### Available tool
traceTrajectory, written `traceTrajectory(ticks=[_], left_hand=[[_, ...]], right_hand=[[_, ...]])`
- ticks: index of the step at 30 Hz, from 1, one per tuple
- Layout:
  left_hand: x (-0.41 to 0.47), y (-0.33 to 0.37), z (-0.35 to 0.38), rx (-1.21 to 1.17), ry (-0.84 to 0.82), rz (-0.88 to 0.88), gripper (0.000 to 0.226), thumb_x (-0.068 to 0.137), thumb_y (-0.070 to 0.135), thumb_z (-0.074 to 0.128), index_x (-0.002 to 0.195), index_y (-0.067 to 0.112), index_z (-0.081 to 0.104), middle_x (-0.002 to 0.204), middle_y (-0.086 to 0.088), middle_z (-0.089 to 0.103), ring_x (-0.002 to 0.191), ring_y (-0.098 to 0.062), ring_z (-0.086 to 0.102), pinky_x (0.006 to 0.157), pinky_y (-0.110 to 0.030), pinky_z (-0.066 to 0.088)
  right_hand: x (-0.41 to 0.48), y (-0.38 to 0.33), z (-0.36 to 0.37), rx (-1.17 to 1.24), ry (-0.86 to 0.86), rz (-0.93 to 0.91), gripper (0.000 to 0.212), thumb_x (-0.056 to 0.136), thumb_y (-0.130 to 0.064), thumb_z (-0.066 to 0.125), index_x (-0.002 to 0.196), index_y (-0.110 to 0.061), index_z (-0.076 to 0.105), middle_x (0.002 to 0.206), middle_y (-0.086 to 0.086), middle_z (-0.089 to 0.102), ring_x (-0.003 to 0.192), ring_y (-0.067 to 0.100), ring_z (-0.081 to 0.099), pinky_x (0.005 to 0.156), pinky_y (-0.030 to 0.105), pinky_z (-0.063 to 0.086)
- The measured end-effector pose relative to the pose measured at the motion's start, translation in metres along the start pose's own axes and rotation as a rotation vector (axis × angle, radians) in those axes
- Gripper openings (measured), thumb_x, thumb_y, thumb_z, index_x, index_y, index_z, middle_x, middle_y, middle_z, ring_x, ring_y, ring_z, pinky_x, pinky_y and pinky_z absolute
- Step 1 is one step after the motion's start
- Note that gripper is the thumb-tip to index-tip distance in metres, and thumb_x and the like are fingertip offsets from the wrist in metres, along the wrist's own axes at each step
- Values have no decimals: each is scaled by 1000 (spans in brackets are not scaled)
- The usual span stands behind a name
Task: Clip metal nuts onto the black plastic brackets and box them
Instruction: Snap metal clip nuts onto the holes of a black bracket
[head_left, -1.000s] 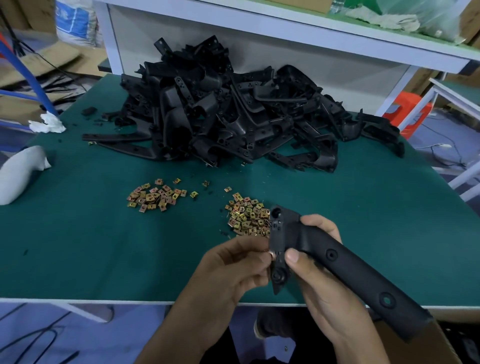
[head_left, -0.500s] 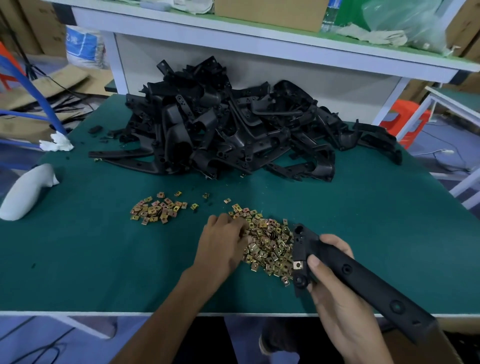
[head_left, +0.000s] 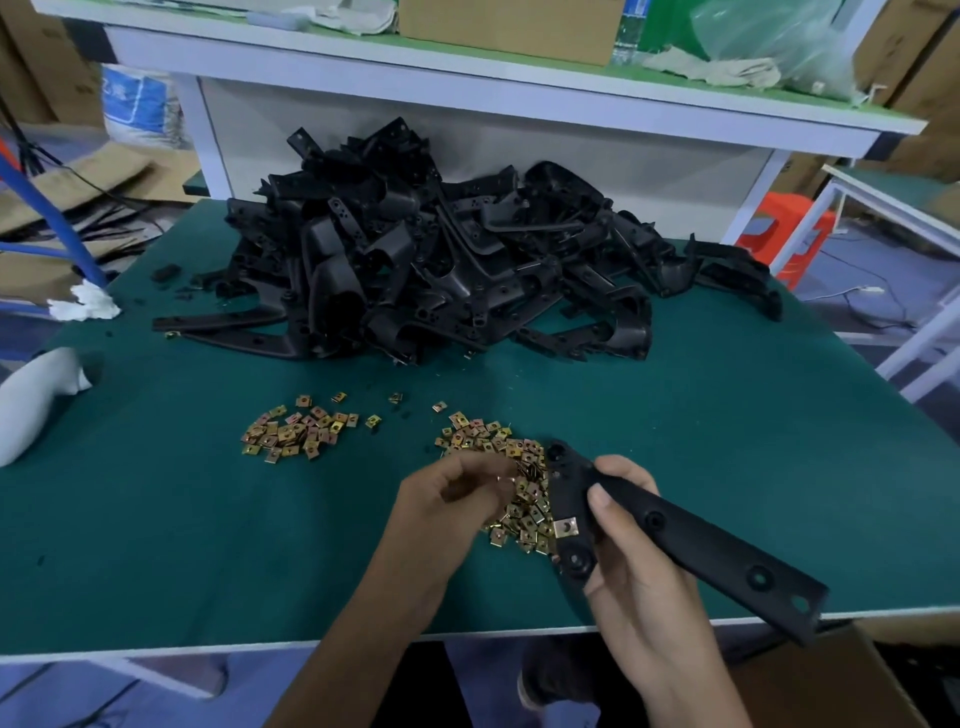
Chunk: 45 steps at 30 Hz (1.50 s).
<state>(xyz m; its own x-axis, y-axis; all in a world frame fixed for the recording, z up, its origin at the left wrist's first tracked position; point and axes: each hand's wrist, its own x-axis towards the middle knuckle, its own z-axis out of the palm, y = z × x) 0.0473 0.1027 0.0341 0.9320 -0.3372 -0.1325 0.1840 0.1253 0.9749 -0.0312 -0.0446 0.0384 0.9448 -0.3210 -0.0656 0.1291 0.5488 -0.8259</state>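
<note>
The right hand (head_left: 639, 551) grips a long black plastic bracket (head_left: 701, 545) just above the near edge of the green table (head_left: 727, 415), thumb laid across its face. One clip nut (head_left: 566, 527) already sits on the bracket's head end. The left hand (head_left: 452, 499) hovers over the nearer nut pile (head_left: 519, 499), fingertips drawn together on what looks like a loose nut (head_left: 501, 477), though it's too small to be sure. So this is the fetch-a-nut step. Next, I reckon, that nut wants lining up with an empty tab and pushing on square. The heap of brackets (head_left: 441, 270) lies behind, with a cardboard box (head_left: 831, 686) at the lower right.
</note>
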Motion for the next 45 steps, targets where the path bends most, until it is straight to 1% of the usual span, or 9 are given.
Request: traceTrajectory(ticks=[5, 10, 15, 21, 25, 29, 33, 37, 45], left_hand=[[-21, 10, 12, -327, -1, -116, 21, 83, -6, 69, 78, 13, 76, 76, -12, 68, 67, -17, 64, 64, -23, 56], [-26, 14, 18, -477, 5, -192, 15, 77, 0, 72, 91, 3, 68, 74, -11, 67, 61, -14, 63, 59, -23, 56], [-30, 10, 22, -395, -26, -116, 24, 81, 8, 70, 103, 0, 74, 76, -9, 67, 64, -12, 60, 63, -21, 54], [-34, 13, 20, -419, -71, -133, 21, 71, 11, 74, 90, 5, 79, 79, -14, 70, 67, -15, 66, 64, -23, 57], [-39, 16, 19, -459, -106, -125, 28, 65, 8, 78, 92, 6, 80, 85, -16, 75, 74, -19, 73, 67, -24, 59], [-44, 18, 20, -286, -96, 17, 23, 73, 11, 83, 94, 19, 80, 82, -8, 73, 75, -16, 69, 72, -22, 57], [-44, 17, 20, -174, -28, 95, 21, 78, 20, 72, 98, 19, 79, 83, -5, 76, 74, -12, 68, 71, -20, 55], [-44, 17, 22, -198, -23, 43, 22, 79, 32, 69, 86, 14, 79, 76, -7, 71, 66, -12, 60, 63, -22, 52], [-46, 20, 26, -547, -127, -211, 14, 76, 27, 73, 68, 15, 75, 68, -4, 64, 56, -9, 54, 55, -19, 50]], right_hand=[[-3, 5, 2, 30, -28, -14, 17, 95, -10, 60, 108, -19, 65, 113, 16, 69, 91, 21, 70, 73, 29, 59], [-6, 4, 2, 24, -31, -5, 27, 84, -20, 72, 110, -18, 65, 122, 18, 67, 101, 22, 71, 75, 28, 59], [-8, 3, -2, 12, -33, -22, 25, 89, -16, 69, 113, -14, 64, 121, 16, 68, 103, 22, 71, 78, 28, 59], [-11, -1, -1, 23, -51, -14, 21, 85, -18, 70, 106, -20, 69, 114, 11, 71, 99, 18, 71, 77, 27, 58], [-14, -5, -3, 56, -56, 12, 22, 92, -14, 57, 104, -25, 71, 115, 11, 72, 95, 18, 71, 77, 28, 60], [-15, -7, -1, 44, -78, 10, 23, 94, -15, 55, 106, -26, 70, 114, 11, 71, 94, 20, 71, 78, 30, 60], [-14, -8, -3, 64, -75, -7, 19, 94, -17, 61, 108, -26, 69, 117, 8, 70, 95, 16, 69, 78, 28, 59], [-13, -12, -2, 28, -101, -22, 38, 79, -33, 86, 111, -25, 66, 112, 8, 69, 94, 17, 68, 79, 30, 57], [-16, -14, 0, -24, -148, -57, 33, 86, -28, 80, 114, -20, 64, 113, 9, 71, 99, 19, 71, 80, 28, 58]])
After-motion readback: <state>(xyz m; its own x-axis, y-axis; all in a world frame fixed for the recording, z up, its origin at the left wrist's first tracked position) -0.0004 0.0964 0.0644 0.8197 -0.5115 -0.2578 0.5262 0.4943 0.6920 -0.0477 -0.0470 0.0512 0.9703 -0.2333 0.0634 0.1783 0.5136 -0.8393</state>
